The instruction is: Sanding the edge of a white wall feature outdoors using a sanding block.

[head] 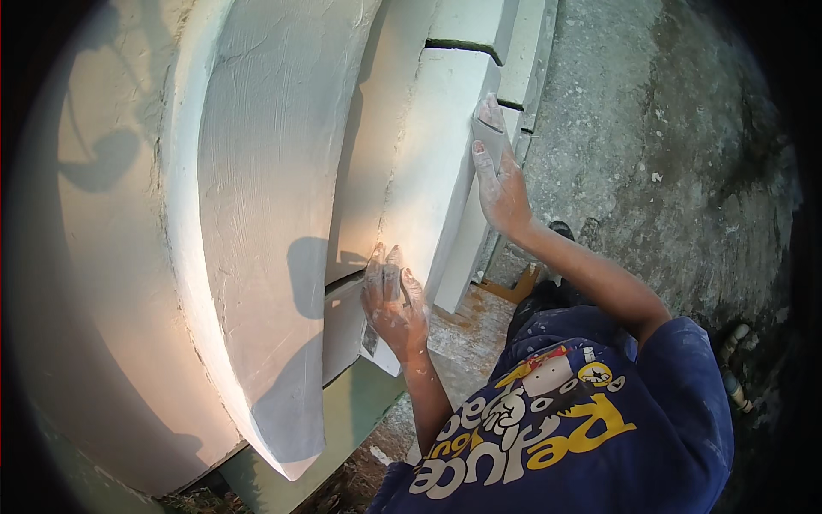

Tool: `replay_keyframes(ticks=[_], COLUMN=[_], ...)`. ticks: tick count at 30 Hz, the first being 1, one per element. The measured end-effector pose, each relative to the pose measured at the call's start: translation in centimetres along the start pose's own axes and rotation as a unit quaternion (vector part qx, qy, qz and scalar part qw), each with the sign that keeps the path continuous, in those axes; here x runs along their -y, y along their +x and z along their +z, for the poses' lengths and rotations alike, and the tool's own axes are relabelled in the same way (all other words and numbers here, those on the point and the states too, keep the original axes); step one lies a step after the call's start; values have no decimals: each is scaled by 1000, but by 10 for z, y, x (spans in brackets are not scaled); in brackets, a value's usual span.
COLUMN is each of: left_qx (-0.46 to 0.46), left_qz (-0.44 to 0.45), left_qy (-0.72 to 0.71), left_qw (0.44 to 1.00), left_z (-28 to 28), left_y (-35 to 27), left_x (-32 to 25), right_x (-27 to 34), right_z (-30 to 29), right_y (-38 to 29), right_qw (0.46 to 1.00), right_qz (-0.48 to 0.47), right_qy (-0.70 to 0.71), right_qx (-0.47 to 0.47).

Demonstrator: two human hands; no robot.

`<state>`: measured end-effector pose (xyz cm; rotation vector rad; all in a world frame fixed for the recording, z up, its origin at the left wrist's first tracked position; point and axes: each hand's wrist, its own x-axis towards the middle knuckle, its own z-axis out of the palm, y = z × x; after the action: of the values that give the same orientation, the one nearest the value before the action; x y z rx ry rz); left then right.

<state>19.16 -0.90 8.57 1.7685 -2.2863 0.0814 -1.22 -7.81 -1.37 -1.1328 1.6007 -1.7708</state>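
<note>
My right hand [504, 193], dusted white, holds a folded grey sheet [491, 133] that looks like sandpaper. It lies against the outer edge of a long white plaster-like moulding [443, 128], with the thumb on the near side. Lower and to the left, my left hand [395, 308] rests its dusty, slightly spread fingers on the same moulding near its lower end. No object is plain in that hand, though its palm is hidden. Beside the moulding runs a broad curved, smooth-coated panel [270, 193] with a pale raised edge.
Further white stepped pieces [523, 64] with dark gaps between them line the far side. A pale green surface [359, 398] lies beneath the moulding's lower end. A tan angled piece [514, 289] sits near my feet on rough, stained concrete ground [610, 128]. Shadows fall over the panel.
</note>
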Motion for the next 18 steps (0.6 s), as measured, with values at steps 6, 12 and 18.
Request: replay_keyframes(ticks=[6,12,18], left_qx=[-6,-4,-6], left_qz=[5,-4,-12], left_qy=[0,5,-4], left_qw=[1000,1000,1000], left_z=[1,0,2], left_y=[0,0,-1], left_x=[0,1,1], right_x=[20,7,5], right_z=[3,5,-5], right_y=[14,12,62], right_qw=[987,998,992], right_qz=[135,-23,119], right_qy=[86,-48,14], right_qx=[-12,-18,-26])
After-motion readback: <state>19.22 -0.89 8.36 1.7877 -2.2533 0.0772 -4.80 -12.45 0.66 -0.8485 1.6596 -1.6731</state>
